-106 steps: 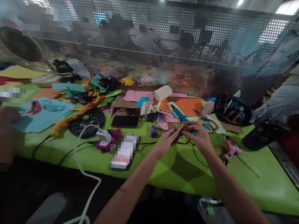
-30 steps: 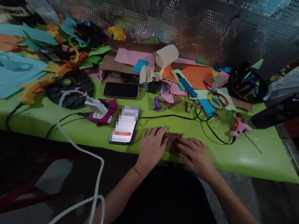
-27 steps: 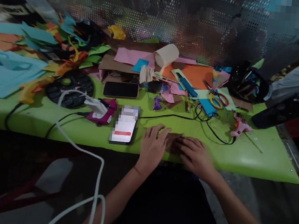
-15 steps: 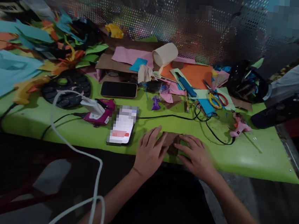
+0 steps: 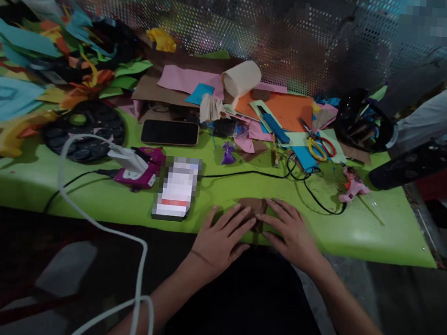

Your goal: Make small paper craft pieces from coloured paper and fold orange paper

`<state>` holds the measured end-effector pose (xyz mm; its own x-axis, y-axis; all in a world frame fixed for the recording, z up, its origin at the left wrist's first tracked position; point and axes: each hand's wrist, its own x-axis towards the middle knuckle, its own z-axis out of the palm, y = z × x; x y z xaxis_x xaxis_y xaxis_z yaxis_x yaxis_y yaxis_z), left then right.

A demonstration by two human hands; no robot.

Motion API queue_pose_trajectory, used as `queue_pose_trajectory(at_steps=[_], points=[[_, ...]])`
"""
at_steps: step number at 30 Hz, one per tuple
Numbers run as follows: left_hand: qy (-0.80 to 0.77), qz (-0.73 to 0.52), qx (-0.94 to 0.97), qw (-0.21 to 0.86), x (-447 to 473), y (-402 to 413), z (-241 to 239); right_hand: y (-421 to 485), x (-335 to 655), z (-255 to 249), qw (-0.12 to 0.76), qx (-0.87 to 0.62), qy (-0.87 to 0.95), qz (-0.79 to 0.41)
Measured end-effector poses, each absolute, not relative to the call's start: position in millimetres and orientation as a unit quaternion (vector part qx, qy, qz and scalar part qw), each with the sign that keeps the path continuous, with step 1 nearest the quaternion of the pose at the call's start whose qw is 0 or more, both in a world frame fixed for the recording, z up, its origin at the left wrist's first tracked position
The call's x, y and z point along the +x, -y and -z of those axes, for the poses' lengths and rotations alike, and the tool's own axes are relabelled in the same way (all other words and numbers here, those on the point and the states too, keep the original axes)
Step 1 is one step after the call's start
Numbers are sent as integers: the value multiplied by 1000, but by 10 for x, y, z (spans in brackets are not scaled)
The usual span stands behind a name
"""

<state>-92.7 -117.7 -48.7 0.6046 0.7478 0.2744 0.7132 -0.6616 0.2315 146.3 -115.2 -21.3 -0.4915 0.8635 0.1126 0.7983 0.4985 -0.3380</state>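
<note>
A small folded piece of brown paper lies at the near edge of the green table. My left hand rests flat on the table with fingers spread, its fingertips on the paper's left side. My right hand lies flat too, fingers stretched out and pressing the paper's right side. Most of the paper is hidden under my fingers.
A lit phone lies left of my hands, a dark phone behind it. A black cable runs to a pink glue gun. Scissors, coloured paper sheets, a paper roll and a black round tray crowd the back. Another person's sleeve is at right.
My hands came down from holding the brown paper in the air to pressing it flat at the table's near edge. Over the last second they slid slightly toward me.
</note>
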Motion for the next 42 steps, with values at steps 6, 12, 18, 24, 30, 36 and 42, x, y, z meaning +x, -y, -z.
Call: queue_pose_trajectory(at_steps=[6,12,18,24,30,36,42], points=[[-401,-182,897,43,-936,1179,495,1167,1483,204,174,-479,847,-148],[-372,-219,902,35,-924,1027,510,1138,2041,17,393,-587,701,-101],[-356,-198,911,61,-825,813,408,895,2807,-71,368,-818,442,23],[-363,-186,910,77,-757,749,357,611,2907,49,258,-902,346,-20],[-391,-209,892,89,-717,782,328,596,2955,84,340,-886,315,-32],[-388,-230,889,75,-706,798,319,611,2997,195,547,-784,277,-97],[-391,-214,892,79,-713,797,325,565,3011,220,696,-644,248,-198]])
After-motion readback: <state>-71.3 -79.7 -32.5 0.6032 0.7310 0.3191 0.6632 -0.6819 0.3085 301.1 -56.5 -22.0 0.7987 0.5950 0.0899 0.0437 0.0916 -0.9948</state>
